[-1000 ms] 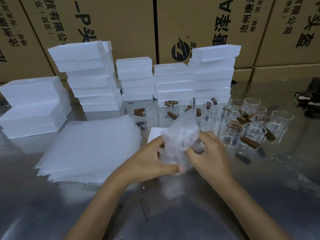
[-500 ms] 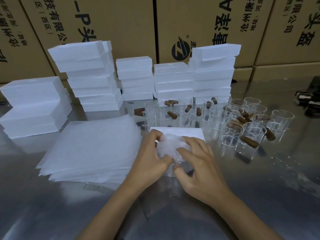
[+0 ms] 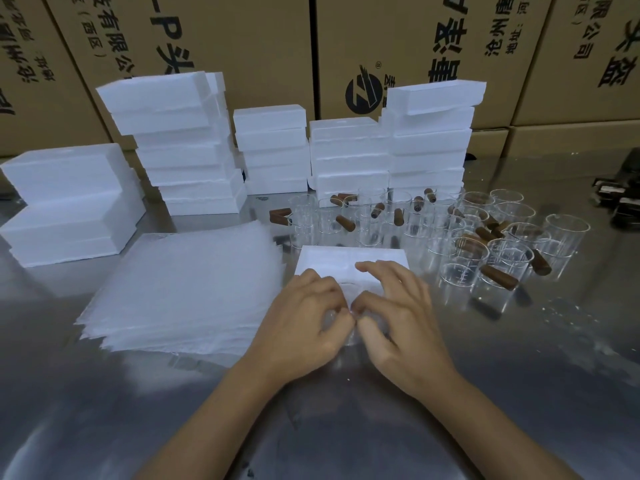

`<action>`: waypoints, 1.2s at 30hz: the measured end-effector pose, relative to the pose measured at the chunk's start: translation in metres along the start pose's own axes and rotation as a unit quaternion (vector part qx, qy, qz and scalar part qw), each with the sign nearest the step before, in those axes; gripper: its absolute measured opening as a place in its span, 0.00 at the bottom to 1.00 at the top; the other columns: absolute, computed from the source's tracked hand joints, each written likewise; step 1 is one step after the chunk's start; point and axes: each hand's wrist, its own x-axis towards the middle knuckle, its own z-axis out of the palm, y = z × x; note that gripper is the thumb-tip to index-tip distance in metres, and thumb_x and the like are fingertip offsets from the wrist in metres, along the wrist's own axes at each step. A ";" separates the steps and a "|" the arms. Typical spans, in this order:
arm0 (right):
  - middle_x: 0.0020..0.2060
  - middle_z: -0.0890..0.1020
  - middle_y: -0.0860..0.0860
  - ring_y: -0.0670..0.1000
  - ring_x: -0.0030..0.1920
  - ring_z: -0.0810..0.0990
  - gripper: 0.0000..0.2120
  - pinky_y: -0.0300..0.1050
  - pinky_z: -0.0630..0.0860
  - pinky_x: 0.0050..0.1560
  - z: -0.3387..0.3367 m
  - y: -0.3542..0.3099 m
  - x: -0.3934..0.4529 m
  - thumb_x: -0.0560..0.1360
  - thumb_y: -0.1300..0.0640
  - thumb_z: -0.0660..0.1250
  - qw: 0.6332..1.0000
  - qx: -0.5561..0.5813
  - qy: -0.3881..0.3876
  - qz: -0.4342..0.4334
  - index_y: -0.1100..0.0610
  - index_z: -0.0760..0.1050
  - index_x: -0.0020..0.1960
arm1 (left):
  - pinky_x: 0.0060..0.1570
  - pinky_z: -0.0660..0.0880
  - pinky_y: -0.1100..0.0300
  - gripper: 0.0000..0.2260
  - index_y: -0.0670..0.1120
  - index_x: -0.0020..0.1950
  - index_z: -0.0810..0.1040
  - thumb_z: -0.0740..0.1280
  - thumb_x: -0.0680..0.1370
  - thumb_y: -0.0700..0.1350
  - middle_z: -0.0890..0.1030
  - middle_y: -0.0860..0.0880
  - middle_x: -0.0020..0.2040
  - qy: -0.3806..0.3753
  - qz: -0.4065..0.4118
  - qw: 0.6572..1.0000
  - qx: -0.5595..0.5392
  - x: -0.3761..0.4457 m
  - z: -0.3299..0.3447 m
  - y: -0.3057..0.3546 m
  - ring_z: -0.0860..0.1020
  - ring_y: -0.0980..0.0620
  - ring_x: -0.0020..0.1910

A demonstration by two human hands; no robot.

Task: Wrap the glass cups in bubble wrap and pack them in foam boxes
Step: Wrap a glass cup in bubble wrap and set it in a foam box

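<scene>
Pressing down together, the left hand (image 3: 304, 327) and right hand (image 3: 398, 320) curl their fingers on one bubble-wrapped cup (image 3: 349, 292) sitting in the open foam box (image 3: 332, 258). Six foam-box stacks (image 3: 187, 147) stand behind; one bubble-wrap pile (image 3: 183, 285) lies left.

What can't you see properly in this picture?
- Wrapped cup, head view: mostly hidden under the left hand and right hand.
- Foam box: its inside is covered by both hands.
- Dark things at the right edge: cut off, unclear.
- Cup markings: too small to read.
</scene>
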 end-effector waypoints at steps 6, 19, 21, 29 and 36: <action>0.73 0.70 0.45 0.46 0.77 0.57 0.17 0.43 0.49 0.73 0.003 0.006 0.001 0.72 0.53 0.53 1.000 0.012 -0.018 -0.003 0.47 0.80 0.42 | 0.45 0.75 0.58 0.10 0.55 0.45 0.74 0.66 0.72 0.59 0.66 0.61 0.59 0.008 -0.017 0.999 -0.035 -0.006 0.008 -0.003 0.72 0.59 0.51; 0.69 0.73 0.46 0.50 0.72 0.63 0.16 0.52 0.58 0.73 0.011 0.049 0.015 0.74 0.55 0.62 0.969 0.030 0.034 0.244 0.45 0.78 0.60 | 0.48 0.67 0.71 0.24 0.64 0.65 0.65 0.66 0.70 0.59 0.69 0.62 0.62 0.148 -0.092 0.981 -0.087 0.044 -0.028 0.001 0.71 0.67 0.57; 0.68 0.74 0.43 0.47 0.70 0.63 0.13 0.49 0.57 0.69 0.014 0.050 0.015 0.74 0.55 0.66 0.971 0.005 0.022 0.240 0.45 0.78 0.56 | 0.53 0.68 0.67 0.26 0.63 0.72 0.65 0.65 0.74 0.55 0.67 0.56 0.66 0.070 -0.092 0.992 -0.044 0.058 -0.029 -0.008 0.71 0.59 0.63; 0.64 0.75 0.41 0.45 0.68 0.63 0.13 0.50 0.58 0.67 0.012 0.047 0.016 0.74 0.53 0.65 0.969 -0.004 0.019 0.247 0.45 0.76 0.58 | 0.71 0.61 0.52 0.25 0.57 0.80 0.59 0.58 0.83 0.51 0.58 0.46 0.77 -0.131 -0.100 0.979 0.121 0.057 0.005 -0.041 0.65 0.41 0.72; 0.51 0.76 0.41 0.48 0.62 0.71 0.13 0.52 0.62 0.69 0.005 0.040 0.018 0.73 0.51 0.67 0.953 0.066 0.028 0.293 0.41 0.70 0.56 | 0.78 0.47 0.46 0.25 0.58 0.81 0.48 0.52 0.84 0.53 0.51 0.49 0.81 -0.133 -0.122 0.975 0.129 0.049 0.013 -0.047 0.49 0.48 0.80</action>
